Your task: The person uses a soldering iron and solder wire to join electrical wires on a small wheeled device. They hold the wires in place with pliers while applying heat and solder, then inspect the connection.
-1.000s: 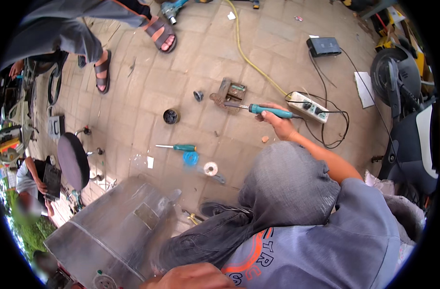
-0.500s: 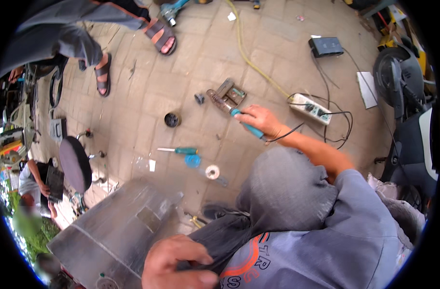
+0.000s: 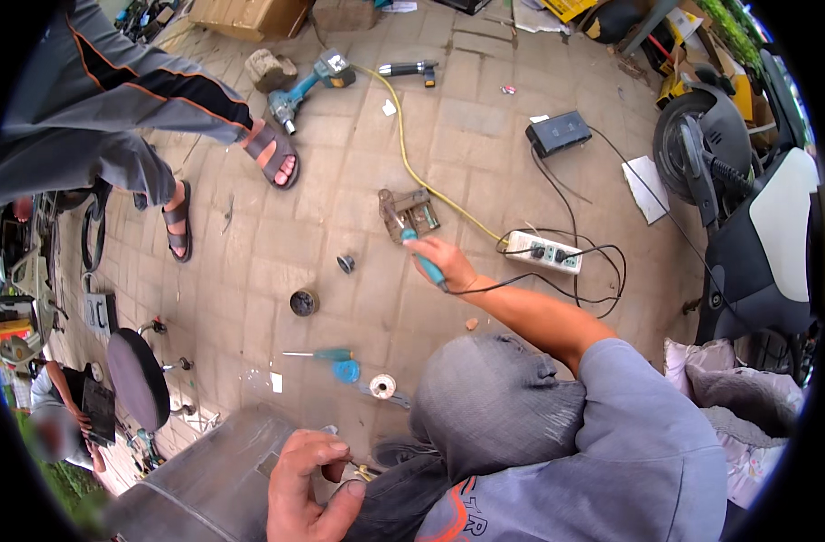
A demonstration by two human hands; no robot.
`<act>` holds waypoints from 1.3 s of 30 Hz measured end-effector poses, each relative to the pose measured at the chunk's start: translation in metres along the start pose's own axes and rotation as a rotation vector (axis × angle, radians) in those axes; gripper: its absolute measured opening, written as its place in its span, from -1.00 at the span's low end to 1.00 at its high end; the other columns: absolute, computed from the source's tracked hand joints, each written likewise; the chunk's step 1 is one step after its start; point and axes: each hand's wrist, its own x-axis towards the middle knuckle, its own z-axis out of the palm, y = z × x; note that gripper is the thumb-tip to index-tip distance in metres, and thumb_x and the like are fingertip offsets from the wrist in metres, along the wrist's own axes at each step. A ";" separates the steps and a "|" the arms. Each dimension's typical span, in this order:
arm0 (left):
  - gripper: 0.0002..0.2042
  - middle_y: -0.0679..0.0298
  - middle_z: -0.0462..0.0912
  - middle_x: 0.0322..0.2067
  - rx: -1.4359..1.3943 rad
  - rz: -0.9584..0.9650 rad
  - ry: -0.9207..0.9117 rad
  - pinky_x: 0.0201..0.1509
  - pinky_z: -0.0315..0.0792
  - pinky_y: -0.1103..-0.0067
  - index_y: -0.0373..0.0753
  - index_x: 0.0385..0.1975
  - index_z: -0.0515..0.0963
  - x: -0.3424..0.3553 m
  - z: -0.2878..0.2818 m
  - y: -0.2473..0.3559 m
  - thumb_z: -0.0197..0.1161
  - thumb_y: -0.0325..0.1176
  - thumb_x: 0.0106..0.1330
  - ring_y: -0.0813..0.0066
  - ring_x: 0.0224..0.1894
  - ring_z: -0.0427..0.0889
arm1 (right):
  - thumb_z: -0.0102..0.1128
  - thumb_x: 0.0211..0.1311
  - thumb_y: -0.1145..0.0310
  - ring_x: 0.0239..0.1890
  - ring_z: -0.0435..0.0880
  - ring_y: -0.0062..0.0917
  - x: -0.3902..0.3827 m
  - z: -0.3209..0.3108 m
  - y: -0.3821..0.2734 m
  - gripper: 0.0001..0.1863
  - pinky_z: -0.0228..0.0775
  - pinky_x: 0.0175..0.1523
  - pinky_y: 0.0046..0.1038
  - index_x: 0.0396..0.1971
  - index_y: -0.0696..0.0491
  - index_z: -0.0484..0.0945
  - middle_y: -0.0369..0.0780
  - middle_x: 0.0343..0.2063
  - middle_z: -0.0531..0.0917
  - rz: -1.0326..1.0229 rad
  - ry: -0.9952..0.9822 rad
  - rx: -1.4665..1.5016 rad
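Right hand (image 3: 441, 260) is gripping a teal soldering iron (image 3: 425, 264) tight, its tip touching the metal part (image 3: 410, 213) mid-floor. Left hand (image 3: 306, 483) is resting half-curled on the clear cover (image 3: 209, 483), pinching nothing.

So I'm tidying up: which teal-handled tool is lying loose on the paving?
The teal-handled screwdriver lying flat by the blue disc; the other, corded one is in the right hand.
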 end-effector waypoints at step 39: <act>-0.51 0.22 0.43 -0.04 0.003 -0.222 -0.038 -0.03 0.33 0.59 -0.31 0.14 0.35 0.017 -0.015 -0.013 0.27 -0.50 0.19 0.52 -0.12 0.42 | 0.24 0.14 0.32 -0.04 0.60 -0.08 0.153 -0.161 0.212 -0.58 0.43 0.03 -0.21 0.02 0.07 0.52 0.01 -0.13 0.63 0.585 0.373 -0.463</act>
